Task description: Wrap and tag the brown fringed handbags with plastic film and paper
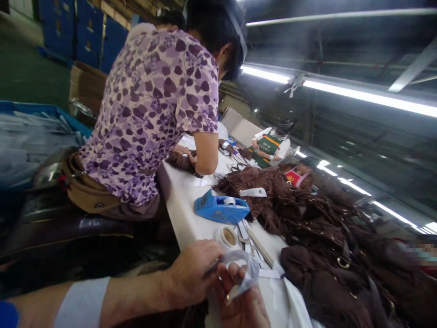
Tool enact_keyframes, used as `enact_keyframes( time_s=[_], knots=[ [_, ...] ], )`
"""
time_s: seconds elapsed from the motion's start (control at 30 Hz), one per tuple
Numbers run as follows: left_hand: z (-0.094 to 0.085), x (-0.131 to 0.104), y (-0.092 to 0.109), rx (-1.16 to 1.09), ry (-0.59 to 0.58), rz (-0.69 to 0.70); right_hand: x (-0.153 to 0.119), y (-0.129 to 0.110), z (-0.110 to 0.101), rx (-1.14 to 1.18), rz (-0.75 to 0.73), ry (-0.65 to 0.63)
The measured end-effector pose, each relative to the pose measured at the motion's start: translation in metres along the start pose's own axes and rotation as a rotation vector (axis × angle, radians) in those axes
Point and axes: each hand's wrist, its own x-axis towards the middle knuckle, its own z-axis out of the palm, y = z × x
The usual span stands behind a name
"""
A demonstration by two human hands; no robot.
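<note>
My left hand (193, 269), with a white band on its forearm, reaches in from the lower left. Its fingers are curled closed at the edge of a crumpled, see-through plastic bag (251, 272). From below comes my right hand (244, 305), palm up, with fingers bent around the same plastic. A small gold-coloured bit (228, 298) shows at the right fingers; its kind is too small to tell. Just beyond the hands stands a roll of tape (227, 237) on the white table (186, 228). Dark brown fabric lies partly hidden under my hands.
A blue tape dispenser (221, 208) stands beyond the roll, beside strips (252, 241). Brown bags (314, 273) with gold rings are heaped at right. A co-worker in a purple patterned shirt (153, 100) leans over the table at left. A blue bin (68, 119) stands behind.
</note>
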Motion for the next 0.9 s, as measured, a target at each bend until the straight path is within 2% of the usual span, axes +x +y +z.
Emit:
enact_keyframes(
  time_s=[0.1, 0.13, 0.2, 0.27, 0.33, 0.43, 0.57, 0.67, 0.77, 0.83, 0.9],
  knots=[
    [0.016, -0.004, 0.000, -0.023, -0.027, -0.234, 0.010, 0.001, -0.018, -0.101, -0.017, -0.052],
    [0.018, -0.004, 0.001, -0.059, -0.045, -0.272, 0.013, -0.002, -0.023, -0.135, -0.019, -0.089],
    [0.015, 0.000, 0.008, -0.150, -0.085, -0.265, 0.016, -0.014, -0.029, -0.191, -0.037, -0.152],
    [0.002, 0.008, 0.019, -0.243, -0.120, -0.199, 0.017, -0.031, -0.021, -0.239, -0.066, -0.178],
    [-0.018, 0.021, 0.033, -0.296, -0.144, -0.120, 0.016, -0.051, -0.001, -0.280, -0.123, -0.191],
    [-0.054, 0.047, 0.054, -0.399, -0.219, 0.000, 0.015, -0.080, 0.046, -0.327, -0.278, -0.198],
    [-0.096, 0.093, 0.081, -0.678, -0.519, 0.047, 0.018, -0.115, 0.115, -0.323, -0.500, -0.182],
    [-0.130, 0.127, 0.110, -0.678, -0.652, 0.050, 0.022, -0.145, 0.159, -0.316, -0.604, -0.196],
    [-0.163, 0.143, 0.146, -0.629, -0.673, 0.029, 0.024, -0.173, 0.194, -0.304, -0.691, -0.221],
    [-0.178, 0.142, 0.166, -0.565, -0.609, -0.024, 0.025, -0.187, 0.211, -0.308, -0.752, -0.239],
    [-0.185, 0.134, 0.176, -0.488, -0.521, -0.077, 0.026, -0.194, 0.220, -0.339, -0.837, -0.250]
  ],
)
